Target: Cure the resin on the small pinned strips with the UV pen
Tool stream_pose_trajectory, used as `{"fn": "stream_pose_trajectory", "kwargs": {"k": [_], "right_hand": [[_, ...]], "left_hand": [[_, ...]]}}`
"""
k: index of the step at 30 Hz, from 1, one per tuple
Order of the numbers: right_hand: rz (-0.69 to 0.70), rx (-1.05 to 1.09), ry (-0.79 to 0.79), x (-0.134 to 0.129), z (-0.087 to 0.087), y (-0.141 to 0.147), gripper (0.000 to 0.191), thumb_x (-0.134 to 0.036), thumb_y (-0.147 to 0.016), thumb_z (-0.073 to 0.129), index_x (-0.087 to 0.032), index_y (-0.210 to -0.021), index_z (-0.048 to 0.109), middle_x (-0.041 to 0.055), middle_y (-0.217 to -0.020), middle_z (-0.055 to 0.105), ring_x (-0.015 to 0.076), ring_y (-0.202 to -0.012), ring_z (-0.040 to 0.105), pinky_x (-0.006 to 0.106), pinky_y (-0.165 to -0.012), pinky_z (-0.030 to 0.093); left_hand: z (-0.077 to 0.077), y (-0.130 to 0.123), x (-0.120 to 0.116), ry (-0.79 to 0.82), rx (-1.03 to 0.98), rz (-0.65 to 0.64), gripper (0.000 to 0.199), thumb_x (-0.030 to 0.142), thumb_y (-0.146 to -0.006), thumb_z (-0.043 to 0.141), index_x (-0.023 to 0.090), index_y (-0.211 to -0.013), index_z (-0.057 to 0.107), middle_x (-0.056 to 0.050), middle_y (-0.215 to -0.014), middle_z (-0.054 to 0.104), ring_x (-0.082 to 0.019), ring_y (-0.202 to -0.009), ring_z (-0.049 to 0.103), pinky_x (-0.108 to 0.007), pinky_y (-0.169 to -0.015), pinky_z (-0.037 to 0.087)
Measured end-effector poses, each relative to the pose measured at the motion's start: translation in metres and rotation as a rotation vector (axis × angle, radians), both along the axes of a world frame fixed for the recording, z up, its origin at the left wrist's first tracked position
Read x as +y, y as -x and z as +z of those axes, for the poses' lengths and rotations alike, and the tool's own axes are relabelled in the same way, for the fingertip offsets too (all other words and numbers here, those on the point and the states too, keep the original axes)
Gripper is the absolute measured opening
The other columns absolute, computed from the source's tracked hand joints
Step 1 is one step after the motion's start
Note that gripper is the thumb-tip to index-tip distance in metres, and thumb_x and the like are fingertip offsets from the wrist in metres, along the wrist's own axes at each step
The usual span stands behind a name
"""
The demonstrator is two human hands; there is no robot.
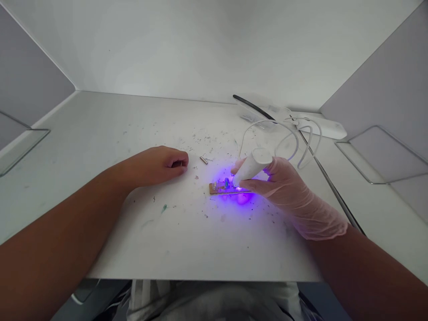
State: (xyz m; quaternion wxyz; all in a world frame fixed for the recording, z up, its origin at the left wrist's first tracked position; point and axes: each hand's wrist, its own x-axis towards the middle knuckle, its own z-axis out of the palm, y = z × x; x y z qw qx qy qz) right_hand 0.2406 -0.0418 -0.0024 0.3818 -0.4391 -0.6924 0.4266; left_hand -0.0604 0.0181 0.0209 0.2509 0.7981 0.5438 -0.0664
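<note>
My right hand (284, 187), in a thin translucent glove, is wrapped round a white handheld lamp (253, 166). Violet light from the lamp falls on a small wooden strip (212, 189) with clear and blue-green pieces along it, lying on the white table (187, 240). The lamp's head is at the strip's right part and hides some of it. To the left, my bare left hand (167, 165) rests on the table with its fingers curled in; nothing shows in it. Just right of its fingers lies a short metal piece (203, 160).
A white cable (297, 142) loops behind the right hand, near a white elongated device (323, 126). A black curved strip (254, 107) and clear plastic bags (256, 119) lie at the back. Wire frames (377, 183) stand at both sides. Small debris dots the table.
</note>
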Motion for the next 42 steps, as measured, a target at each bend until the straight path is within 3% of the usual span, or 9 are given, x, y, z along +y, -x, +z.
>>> {"fn": "stream_pose_trajectory", "kwargs": {"k": [13,22,42], "right_hand": [[-0.001,-0.024,-0.039,0.0,0.0011,-0.0008,0.007,-0.028,-0.081,0.08,-0.024,-0.081,0.074,0.001,-0.086,0.074,0.0175,-0.076,0.068,0.04,-0.076,0.058],[0.002,0.0,-0.043,0.0007,-0.0005,-0.0003,0.009,-0.028,-0.081,0.081,-0.023,-0.082,0.074,0.0014,-0.083,0.072,0.0168,-0.072,0.067,0.034,-0.066,0.057],[-0.002,-0.004,-0.042,0.0013,-0.0008,-0.0012,0.008,-0.028,-0.08,0.081,-0.024,-0.083,0.075,0.0012,-0.081,0.073,0.0174,-0.071,0.068,0.034,-0.064,0.058]], "left_hand": [[0.0003,0.0008,0.0,0.002,0.0,-0.004,0.016,0.038,-0.086,0.053,0.024,-0.078,0.055,0.0,-0.071,0.052,-0.015,-0.062,0.043,-0.031,-0.055,0.033],[-0.002,0.0018,0.0018,-0.002,-0.002,-0.004,0.015,0.038,-0.085,0.054,0.024,-0.079,0.057,0.0,-0.07,0.052,-0.015,-0.062,0.043,-0.031,-0.054,0.032],[-0.0002,0.0006,0.0006,0.007,0.004,0.004,0.015,0.038,-0.085,0.054,0.024,-0.078,0.055,0.0,-0.071,0.051,-0.016,-0.063,0.043,-0.032,-0.056,0.033]]}}
